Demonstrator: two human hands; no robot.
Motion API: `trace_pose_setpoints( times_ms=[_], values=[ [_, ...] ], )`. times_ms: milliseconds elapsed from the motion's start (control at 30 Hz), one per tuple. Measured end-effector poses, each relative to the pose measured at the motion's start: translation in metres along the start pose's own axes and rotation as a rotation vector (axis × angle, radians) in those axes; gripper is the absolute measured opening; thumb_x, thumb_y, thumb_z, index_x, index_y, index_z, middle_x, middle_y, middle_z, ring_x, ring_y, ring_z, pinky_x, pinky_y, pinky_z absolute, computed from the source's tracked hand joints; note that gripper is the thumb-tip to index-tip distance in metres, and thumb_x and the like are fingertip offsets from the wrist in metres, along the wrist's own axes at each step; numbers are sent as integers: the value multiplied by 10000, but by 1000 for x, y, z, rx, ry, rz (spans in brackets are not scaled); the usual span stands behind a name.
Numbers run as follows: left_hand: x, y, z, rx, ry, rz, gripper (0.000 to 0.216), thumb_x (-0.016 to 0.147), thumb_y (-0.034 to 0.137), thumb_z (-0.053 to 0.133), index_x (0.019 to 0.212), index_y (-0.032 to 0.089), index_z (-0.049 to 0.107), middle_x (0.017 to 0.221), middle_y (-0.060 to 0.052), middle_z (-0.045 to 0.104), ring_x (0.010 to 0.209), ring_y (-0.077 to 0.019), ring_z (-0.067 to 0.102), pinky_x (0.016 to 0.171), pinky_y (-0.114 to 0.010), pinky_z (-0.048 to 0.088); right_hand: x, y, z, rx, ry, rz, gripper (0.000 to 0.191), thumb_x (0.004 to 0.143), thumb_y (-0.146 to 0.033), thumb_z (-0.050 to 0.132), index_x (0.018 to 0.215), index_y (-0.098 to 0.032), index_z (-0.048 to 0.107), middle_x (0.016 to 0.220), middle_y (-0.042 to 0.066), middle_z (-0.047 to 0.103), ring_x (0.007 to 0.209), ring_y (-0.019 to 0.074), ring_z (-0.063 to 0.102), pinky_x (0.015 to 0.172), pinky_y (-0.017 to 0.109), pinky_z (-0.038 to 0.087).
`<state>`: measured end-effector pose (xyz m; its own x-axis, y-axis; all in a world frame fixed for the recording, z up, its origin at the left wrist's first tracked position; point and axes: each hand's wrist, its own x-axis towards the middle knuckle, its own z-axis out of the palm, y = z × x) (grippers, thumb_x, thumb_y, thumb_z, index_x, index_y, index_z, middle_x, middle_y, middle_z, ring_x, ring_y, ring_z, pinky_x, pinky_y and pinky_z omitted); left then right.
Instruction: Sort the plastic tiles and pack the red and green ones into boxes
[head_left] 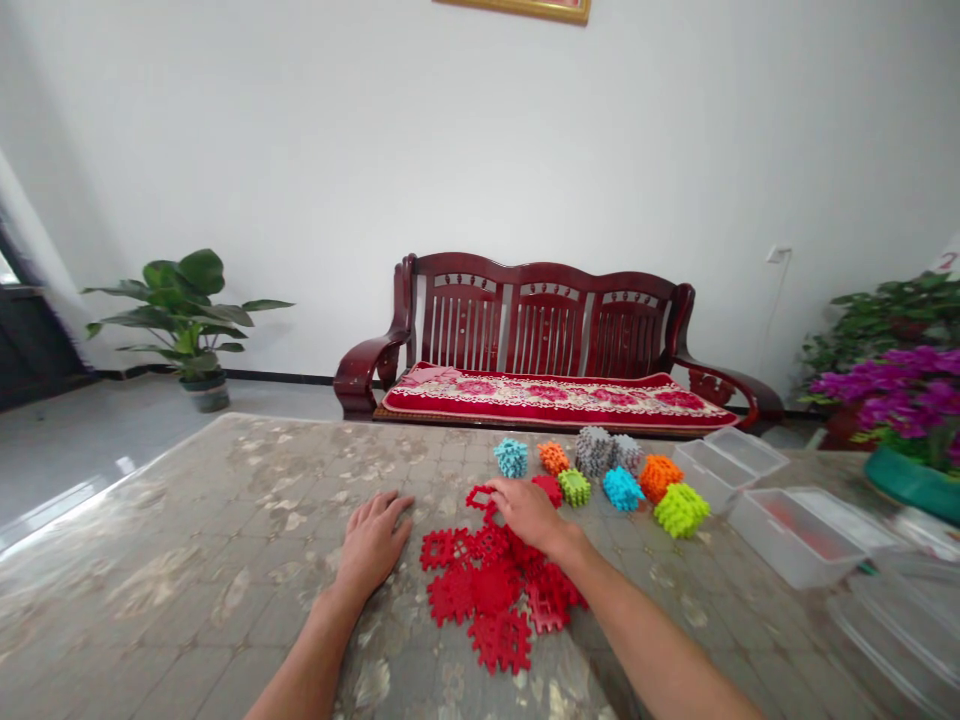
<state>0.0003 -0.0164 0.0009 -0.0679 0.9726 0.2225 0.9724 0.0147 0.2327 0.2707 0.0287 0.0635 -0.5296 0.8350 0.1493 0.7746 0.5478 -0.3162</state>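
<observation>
My left hand (377, 537) rests on the patterned tablecloth, fingers stretched out and holding nothing. Just right of it lies a loose pile of flat red interlocking foam-like pieces (495, 585) with notched edges, some with cut-out middles. Over the far side of that pile, my right hand (527, 510) is closed on the edge of a red interlocking piece (478, 497) with an open centre. A small red stack (548, 488) sits behind the right hand and is partly hidden by it. The hand and wrist also cover part of the pile.
Beyond the pile stand stacks of similar pieces: blue (511, 457), grey (595, 452), orange (661, 478) and lime green (681, 510). Clear plastic boxes (796, 540) and lids are at the right, near purple flowers (900, 395). A wooden bench (544, 320) stands behind the table.
</observation>
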Motion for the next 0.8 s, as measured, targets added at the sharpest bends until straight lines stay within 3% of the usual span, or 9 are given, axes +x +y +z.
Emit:
trace_pose_setpoints(
  times_ms=[200,433,567,800],
  values=[
    [0,-2,4,-13,17,9,381,917,293,454,1249,271,640,1370,-63,588,1321,-274,473,1116,-441,329,-45,43,-36,167,106,159,370,936,-232,375,1209,-227,623,1177,54,704,1080,194,635,930,297,437],
    [1,-3,5,4,12,7,387,926,297,441,1259,270,635,1371,-71,586,1295,-259,500,1112,-430,331,-101,102,-36,110,60,272,359,891,-245,418,1139,-189,672,1160,91,706,1085,227,638,949,344,451],
    [1,-3,4,6,8,7,394,923,298,440,1265,273,633,1373,-71,584,1293,-260,502,1106,-426,339,-110,109,-37,62,37,315,380,824,-260,536,1180,-207,660,1203,84,683,1092,236,631,960,356,455],
    [2,-4,5,31,14,17,398,922,302,436,1268,277,631,1377,-66,583,1298,-263,497,1107,-430,338,-108,98,-40,-71,-76,337,566,705,-249,648,1269,-214,612,1285,99,640,1183,298,569,1006,409,418]
  ],
)
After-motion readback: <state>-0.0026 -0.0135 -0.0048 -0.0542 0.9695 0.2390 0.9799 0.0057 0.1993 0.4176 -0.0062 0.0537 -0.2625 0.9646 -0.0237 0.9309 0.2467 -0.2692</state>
